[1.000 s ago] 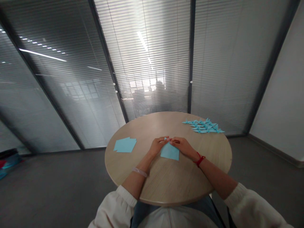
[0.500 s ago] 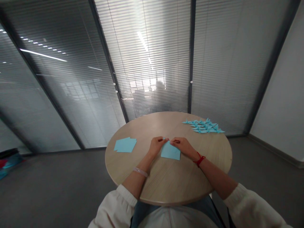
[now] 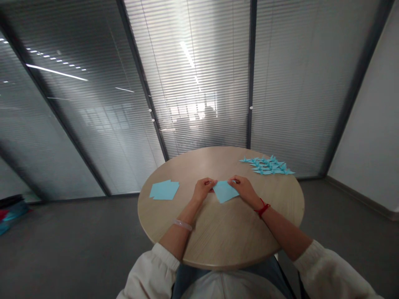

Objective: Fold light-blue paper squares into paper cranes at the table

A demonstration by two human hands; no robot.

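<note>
A light blue square of paper (image 3: 225, 191) is held just above the round wooden table (image 3: 218, 236), tilted with one corner toward me. My left hand (image 3: 202, 189) pinches its left corner with curled fingers. My right hand (image 3: 245, 189) pinches its right corner, a red band on that wrist. Both hands are closed on the sheet.
A small stack of blue paper squares (image 3: 164, 189) lies on the left part of the table. Several folded blue paper cranes (image 3: 267, 165) are grouped at the far right edge. Glass walls with blinds stand behind the table; grey floor surrounds it.
The sheet has been lifted and turned, from lying flat with its far corner pinched to being held by its left and right corners. My hands have moved slightly apart.
</note>
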